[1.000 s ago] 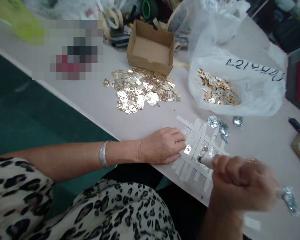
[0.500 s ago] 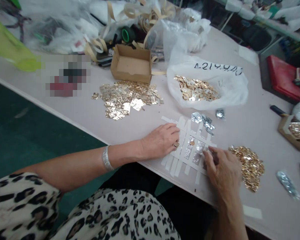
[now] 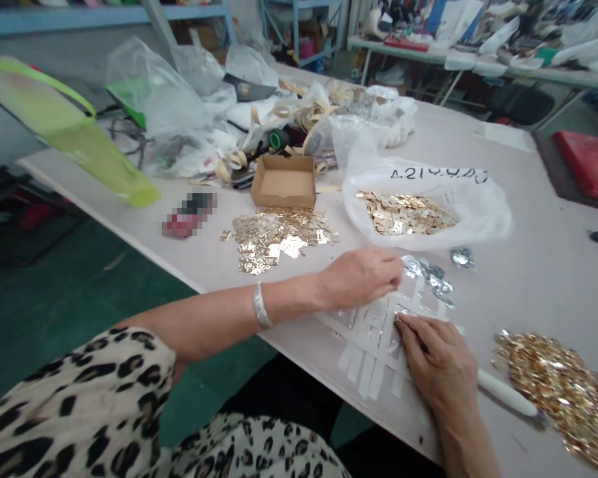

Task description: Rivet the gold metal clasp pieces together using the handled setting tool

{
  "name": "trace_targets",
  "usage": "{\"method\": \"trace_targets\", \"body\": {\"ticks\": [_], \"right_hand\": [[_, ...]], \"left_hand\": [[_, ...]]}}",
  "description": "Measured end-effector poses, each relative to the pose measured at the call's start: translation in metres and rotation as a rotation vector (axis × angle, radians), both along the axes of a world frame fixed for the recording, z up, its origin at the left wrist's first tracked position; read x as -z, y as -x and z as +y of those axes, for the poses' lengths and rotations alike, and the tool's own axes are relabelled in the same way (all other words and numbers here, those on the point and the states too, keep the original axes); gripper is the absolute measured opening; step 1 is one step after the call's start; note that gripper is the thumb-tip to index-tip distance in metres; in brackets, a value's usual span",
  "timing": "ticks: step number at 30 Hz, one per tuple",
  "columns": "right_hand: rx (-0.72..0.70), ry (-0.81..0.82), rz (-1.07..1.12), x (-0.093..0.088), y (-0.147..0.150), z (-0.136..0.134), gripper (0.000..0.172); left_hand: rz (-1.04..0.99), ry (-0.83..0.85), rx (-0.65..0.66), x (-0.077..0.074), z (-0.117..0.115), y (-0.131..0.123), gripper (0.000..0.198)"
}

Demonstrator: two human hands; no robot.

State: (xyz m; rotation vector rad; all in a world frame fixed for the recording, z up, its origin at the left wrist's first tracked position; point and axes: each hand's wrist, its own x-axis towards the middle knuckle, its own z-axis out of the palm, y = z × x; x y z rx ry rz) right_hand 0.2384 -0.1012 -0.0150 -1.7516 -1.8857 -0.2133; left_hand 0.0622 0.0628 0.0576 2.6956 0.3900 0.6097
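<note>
My left hand (image 3: 361, 277) reaches over the taped sheet, fingers drawn together beside a small pile of silver discs (image 3: 428, 275); anything in that pinch is hidden. My right hand (image 3: 438, 362) rests low over the sheet, thumb and forefinger tips meeting at a small gold piece (image 3: 397, 318). White tape strips (image 3: 376, 338) crisscross the tabletop beneath both hands, with clear plastic between them. A white-handled tool (image 3: 508, 393) lies beside my right wrist, its near end hidden by the hand. Next to it spreads a heap of shiny gold pieces (image 3: 563, 385).
Flat gold plates (image 3: 279, 236) are heaped before an open cardboard box (image 3: 284, 182). A white plastic bag (image 3: 483, 206) holds more gold plates. Behind lie clear bags (image 3: 174, 113) and tape rolls. A yellow-green pouch (image 3: 104, 156) and a blurred red-black object (image 3: 189, 214) sit left.
The view has tilted up and shifted. My left hand has moved from the sheet's left edge towards the silver discs. My right fingertips have come onto the gold piece. The white-handled tool now shows.
</note>
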Motion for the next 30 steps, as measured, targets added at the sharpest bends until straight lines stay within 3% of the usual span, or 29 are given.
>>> {"method": "trace_targets", "body": {"ticks": [4, 7, 11, 16, 20, 25, 30], "right_hand": [[0.032, -0.068, 0.082, -0.004, 0.003, -0.004, 0.016], [0.125, -0.076, 0.156, -0.010, 0.007, -0.008, 0.017], [0.237, -0.076, 0.170, -0.012, 0.011, -0.009, 0.019], [0.287, -0.059, 0.122, -0.009, 0.011, -0.008, 0.026], [0.304, -0.009, 0.119, -0.011, 0.012, -0.007, 0.033], [0.302, 0.000, 0.114, -0.014, 0.014, -0.007, 0.035], [0.307, 0.025, 0.095, -0.013, 0.011, -0.007, 0.035]], "left_hand": [[-0.155, -0.100, -0.294, -0.046, 0.048, -0.003, 0.023], [-0.040, -0.141, -0.412, -0.060, 0.073, 0.026, 0.022], [0.302, -0.083, -0.472, -0.048, 0.078, 0.086, 0.018], [0.568, -0.124, -0.422, -0.025, 0.055, 0.135, 0.021], [0.536, -0.201, -0.376, -0.011, 0.046, 0.145, 0.023], [0.483, -0.267, -0.309, 0.007, 0.054, 0.141, 0.019], [0.525, -0.354, -0.292, 0.012, 0.056, 0.136, 0.016]]}}
